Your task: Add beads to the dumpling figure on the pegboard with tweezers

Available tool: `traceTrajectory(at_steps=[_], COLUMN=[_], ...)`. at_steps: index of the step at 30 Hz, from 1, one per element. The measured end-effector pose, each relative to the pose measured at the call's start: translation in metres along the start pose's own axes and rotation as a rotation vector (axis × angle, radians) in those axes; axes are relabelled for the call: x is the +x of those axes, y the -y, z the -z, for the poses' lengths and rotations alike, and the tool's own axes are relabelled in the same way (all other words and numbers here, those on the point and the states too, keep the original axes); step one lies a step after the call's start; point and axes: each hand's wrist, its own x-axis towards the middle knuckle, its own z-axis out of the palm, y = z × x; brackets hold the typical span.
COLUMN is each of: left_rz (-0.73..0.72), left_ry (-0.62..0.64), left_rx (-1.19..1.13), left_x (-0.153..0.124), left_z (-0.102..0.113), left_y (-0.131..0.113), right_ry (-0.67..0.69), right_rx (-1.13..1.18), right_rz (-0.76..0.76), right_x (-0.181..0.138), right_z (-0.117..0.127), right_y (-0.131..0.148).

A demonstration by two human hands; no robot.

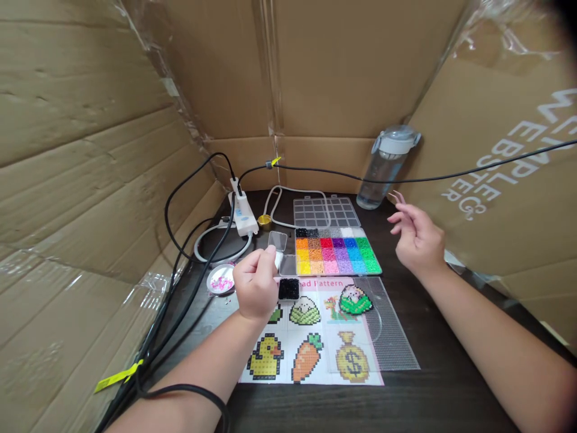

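Observation:
My left hand (256, 282) is closed in a pinch; what it holds, if anything, is hidden. Behind its thumb is a small clear box with a raised lid (277, 240) and something white in it, partly covered by my fingers. Close beside the hand lies a small tray of black beads (289, 289). Raised at the right, my right hand (417, 237) grips tweezers (395, 196), their thin tips pointing up and left. A bead rice ball in green, pink and black (355, 299) lies on the clear pegboard (396, 337), over the printed pattern sheet (311, 376).
A sorted bead case (338, 252) lies behind the sheet, its clear lid (325, 211) folded back. A round dish of pink and white beads (220, 279), a power strip (243, 210) and black cables (166, 222) are left. A water bottle (386, 168) stands at the back right. Cardboard walls surround the table.

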Motion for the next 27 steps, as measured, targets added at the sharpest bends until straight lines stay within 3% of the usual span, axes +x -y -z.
traceTrajectory(at_steps=[4,8,12,15,21,27], left_rz=[-0.011,-0.089,-0.276,-0.330,-0.222,-0.013], left_ry=[0.014,0.016,0.021,0.042,-0.017,-0.009], left_rx=[0.017,0.089,0.157,0.187,0.174,0.419], left_x=[-0.001,0.000,0.007,0.016,0.031,0.037], left_z=[0.001,0.004,0.008,0.010,0.010,0.013], left_y=[0.000,-0.005,-0.013,-0.016,-0.016,-0.015], right_ry=[-0.054,-0.054,-0.067,-0.054,-0.057,-0.062], right_rx=[-0.212,-0.339,-0.330,-0.319,-0.288,-0.225], right_rz=[0.246,0.302,0.348,0.331,0.266,0.248], right_x=[-0.004,-0.006,-0.009,-0.011,-0.012,-0.013], right_z=[-0.001,-0.003,-0.005,-0.002,0.004,0.003], right_y=[-0.009,-0.009,-0.004,-0.003,-0.009,-0.005])
